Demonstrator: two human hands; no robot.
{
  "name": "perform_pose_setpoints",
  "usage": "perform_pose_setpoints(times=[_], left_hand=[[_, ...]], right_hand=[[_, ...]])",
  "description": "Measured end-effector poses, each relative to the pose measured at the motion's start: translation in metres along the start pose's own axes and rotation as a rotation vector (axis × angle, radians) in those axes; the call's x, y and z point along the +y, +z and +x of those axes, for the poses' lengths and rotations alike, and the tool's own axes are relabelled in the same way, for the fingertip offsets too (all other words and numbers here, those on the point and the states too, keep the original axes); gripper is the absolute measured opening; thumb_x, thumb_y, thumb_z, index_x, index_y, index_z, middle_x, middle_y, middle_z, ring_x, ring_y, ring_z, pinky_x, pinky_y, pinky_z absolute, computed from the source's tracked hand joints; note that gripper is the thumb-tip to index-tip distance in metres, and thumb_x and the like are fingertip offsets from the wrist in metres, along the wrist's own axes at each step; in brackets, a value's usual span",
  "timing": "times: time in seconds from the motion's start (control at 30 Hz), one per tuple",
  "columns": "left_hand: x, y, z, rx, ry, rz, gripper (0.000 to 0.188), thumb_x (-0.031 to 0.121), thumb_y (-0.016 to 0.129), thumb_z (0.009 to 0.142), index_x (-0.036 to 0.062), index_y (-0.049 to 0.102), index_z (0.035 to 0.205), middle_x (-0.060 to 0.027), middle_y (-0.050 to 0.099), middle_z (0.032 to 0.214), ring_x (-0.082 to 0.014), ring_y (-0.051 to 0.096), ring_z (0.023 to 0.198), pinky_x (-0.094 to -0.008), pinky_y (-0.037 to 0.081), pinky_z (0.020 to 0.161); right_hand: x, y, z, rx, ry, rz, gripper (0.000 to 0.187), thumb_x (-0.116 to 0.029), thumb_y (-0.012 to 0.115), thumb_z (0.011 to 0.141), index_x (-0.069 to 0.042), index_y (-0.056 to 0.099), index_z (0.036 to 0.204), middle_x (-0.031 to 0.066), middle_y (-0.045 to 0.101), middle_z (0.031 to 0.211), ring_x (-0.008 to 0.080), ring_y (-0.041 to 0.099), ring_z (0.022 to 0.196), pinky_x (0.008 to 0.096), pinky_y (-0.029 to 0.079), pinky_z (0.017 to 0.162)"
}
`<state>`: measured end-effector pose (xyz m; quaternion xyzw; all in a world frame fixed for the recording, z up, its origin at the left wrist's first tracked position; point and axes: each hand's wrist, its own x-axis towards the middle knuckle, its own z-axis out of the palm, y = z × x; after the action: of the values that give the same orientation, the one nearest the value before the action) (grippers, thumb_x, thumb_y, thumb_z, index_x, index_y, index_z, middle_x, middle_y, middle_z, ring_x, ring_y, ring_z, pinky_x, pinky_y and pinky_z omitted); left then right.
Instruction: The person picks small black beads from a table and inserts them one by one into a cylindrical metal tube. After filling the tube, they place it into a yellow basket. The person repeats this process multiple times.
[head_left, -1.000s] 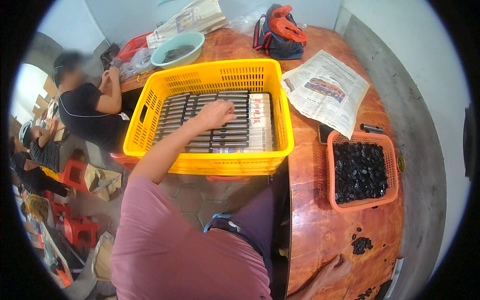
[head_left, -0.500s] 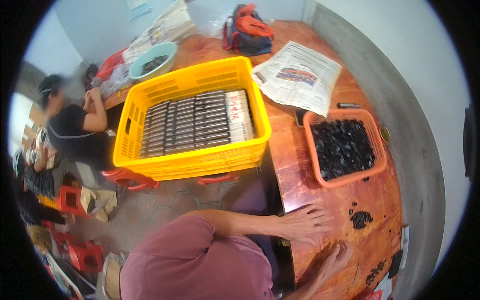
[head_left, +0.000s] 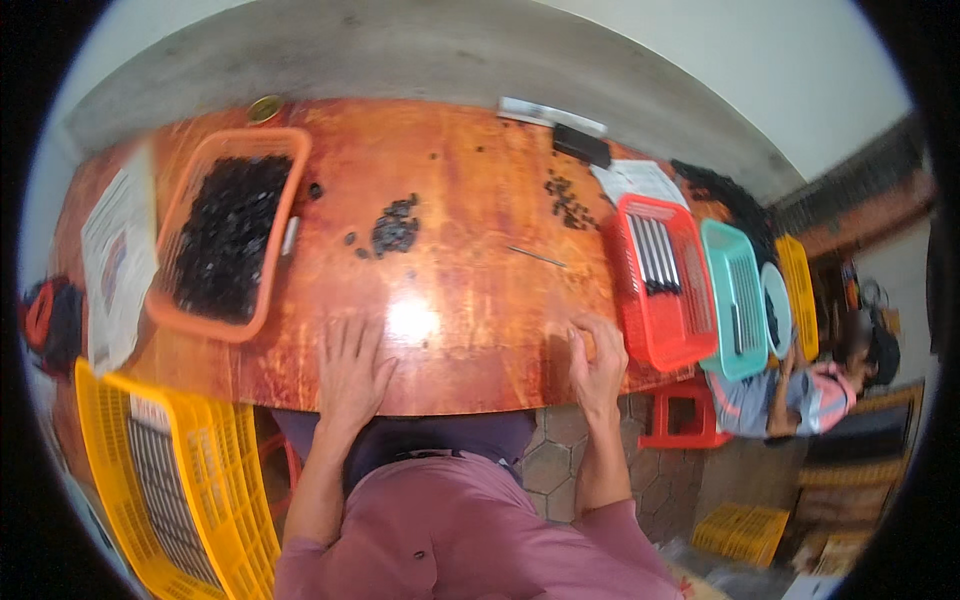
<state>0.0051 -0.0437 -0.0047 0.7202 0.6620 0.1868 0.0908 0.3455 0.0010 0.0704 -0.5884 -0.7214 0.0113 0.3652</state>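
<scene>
Head view: your left hand [head_left: 350, 372] lies flat, empty, bracing on the worktop [head_left: 470, 290]; your right hand [head_left: 595, 362] curls loosely at the edge, holding nothing, near the red basket [head_left: 655, 290].

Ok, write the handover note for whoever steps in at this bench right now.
Left hand: flat on the wooden table, empty.
Right hand: curled at the table's near edge beside the red basket; whether it holds anything can't be told.
Orange tray of small black pieces sits far left, a loose black pile mid-table, a thin rod lies right of the pile.
Red basket holds some dark rods; yellow crate at lower left is partly filled.
</scene>
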Motion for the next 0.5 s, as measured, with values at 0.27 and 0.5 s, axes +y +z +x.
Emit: perform_pose_setpoints(times=[0.27,0.5], left_hand=[[-0.004,0.009,0.003,0.053,0.096,0.017,0.063,0.031,0.071,0.092,0.006,0.053,0.147,-0.0184,0.044,0.158,-0.0408,0.035,0.148,-0.058,0.018,0.126],[-0.006,0.012,0.004,0.063,0.093,0.006,0.061,0.032,0.071,0.092,0.006,0.054,0.145,-0.0183,0.045,0.157,-0.0404,0.036,0.147,-0.0583,0.019,0.126]], right_hand=[[0.101,-0.063,0.045,0.141,0.288,-0.242,0.016,-0.011,0.067,0.093,-0.003,0.073,0.105,0.0179,0.074,0.101,0.0377,0.07,0.095,0.0458,0.055,0.085],[0.262,-0.075,0.093,-0.011,0.66,-0.465,0.029,-0.022,0.067,0.09,-0.007,0.076,0.113,0.0218,0.074,0.112,0.0412,0.07,0.106,0.0523,0.054,0.093]])
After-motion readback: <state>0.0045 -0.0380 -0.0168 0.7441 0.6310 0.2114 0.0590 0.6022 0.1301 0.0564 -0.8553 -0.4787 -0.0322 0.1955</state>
